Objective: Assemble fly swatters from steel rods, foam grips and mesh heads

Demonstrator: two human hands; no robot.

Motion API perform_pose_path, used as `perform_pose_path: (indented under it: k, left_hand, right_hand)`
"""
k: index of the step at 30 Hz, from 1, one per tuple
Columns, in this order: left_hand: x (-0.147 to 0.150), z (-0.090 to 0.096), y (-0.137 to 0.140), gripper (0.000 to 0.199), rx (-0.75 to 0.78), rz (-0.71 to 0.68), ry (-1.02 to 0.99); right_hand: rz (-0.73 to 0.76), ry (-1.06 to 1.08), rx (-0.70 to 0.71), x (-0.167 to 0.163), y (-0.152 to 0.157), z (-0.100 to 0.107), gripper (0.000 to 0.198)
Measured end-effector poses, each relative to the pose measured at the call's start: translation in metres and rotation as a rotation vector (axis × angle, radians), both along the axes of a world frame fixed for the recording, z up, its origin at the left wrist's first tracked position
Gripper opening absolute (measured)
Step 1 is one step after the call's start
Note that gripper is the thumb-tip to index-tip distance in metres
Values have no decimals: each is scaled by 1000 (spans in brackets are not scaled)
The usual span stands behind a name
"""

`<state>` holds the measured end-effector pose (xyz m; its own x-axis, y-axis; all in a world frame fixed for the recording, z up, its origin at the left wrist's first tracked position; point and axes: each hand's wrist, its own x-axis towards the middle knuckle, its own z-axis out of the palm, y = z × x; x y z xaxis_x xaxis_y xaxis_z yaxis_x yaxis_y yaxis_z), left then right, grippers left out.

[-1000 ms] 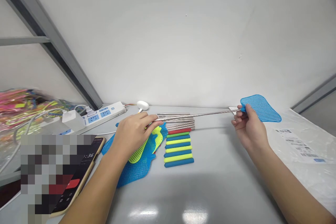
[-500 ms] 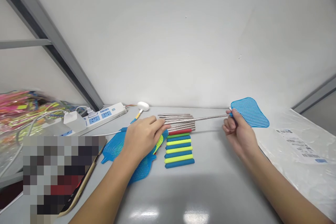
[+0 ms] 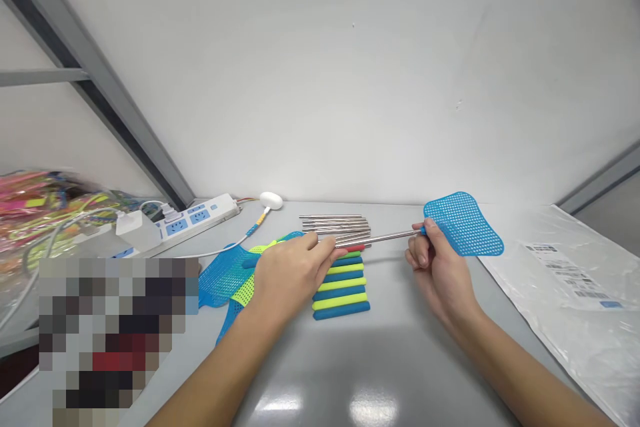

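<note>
Two bare hands work over the grey bench (image 3: 380, 360). Left hand (image 3: 290, 273) pinches the near end of a thin steel rod (image 3: 380, 237), its grip closed on the metal. Right hand (image 3: 437, 267) grips the rod's other end, just where the blue swatter head (image 3: 463, 225) joins it, lifted off the bench. Under the left hand lie coloured foam handles (image 3: 343, 287) in a row, with loose mesh heads (image 3: 230, 273) beside them. Spare rods (image 3: 334, 221) lie behind, and a power strip (image 3: 193, 217) sits by the back-left edge.

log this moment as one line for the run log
left hand: pinches metal rod | right hand: grips blue swatter head end | below: row of foam grips | left: loose swatter heads
</note>
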<state>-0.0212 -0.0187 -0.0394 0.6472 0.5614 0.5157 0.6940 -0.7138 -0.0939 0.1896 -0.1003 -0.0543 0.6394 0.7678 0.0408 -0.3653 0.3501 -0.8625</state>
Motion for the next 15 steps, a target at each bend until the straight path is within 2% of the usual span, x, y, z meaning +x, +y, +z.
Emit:
perform_pose_path:
  k: [10,15]
  left_hand:
    - [6,-4,-7,35,110,8,-50]
    - [24,-8,-25,33,15,-107,-92]
  right_hand:
    - [7,-65,31,-11,-4,8,28]
    - [138,-170,-59,-41,-10,-2,32]
